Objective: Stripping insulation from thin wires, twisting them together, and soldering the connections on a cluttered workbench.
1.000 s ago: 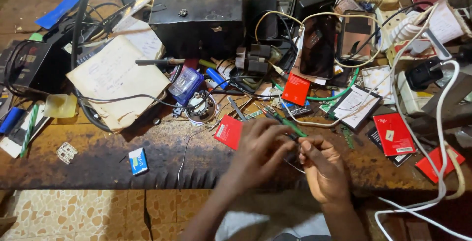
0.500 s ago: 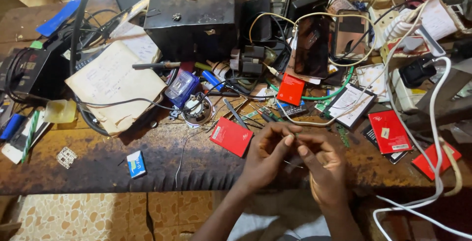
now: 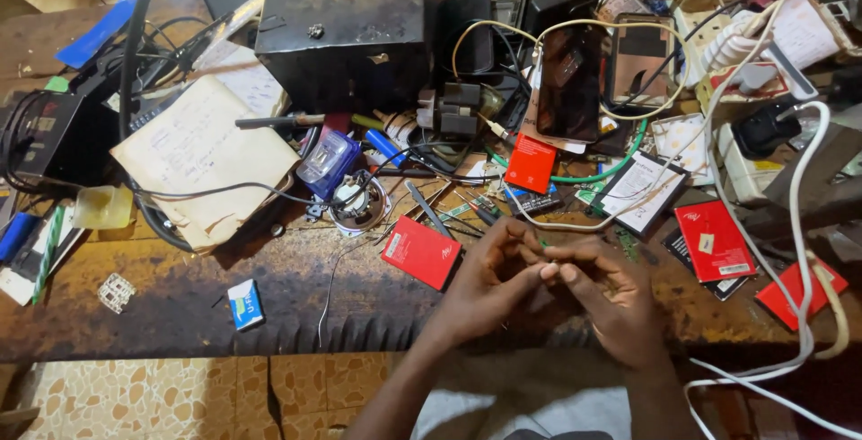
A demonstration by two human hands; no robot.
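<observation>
We see the left hand (image 3: 489, 278) and right hand (image 3: 611, 292) meeting fingertip to fingertip over the workbench (image 3: 269, 305), both pinching one tiny part (image 3: 549, 267), too small to identify, just beside a red battery (image 3: 420, 252) and tweezers (image 3: 429, 211).

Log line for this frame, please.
left hand + right hand: fingertips pinching tiny part, unidentifiable | beside: red battery | surface: workbench
</observation>
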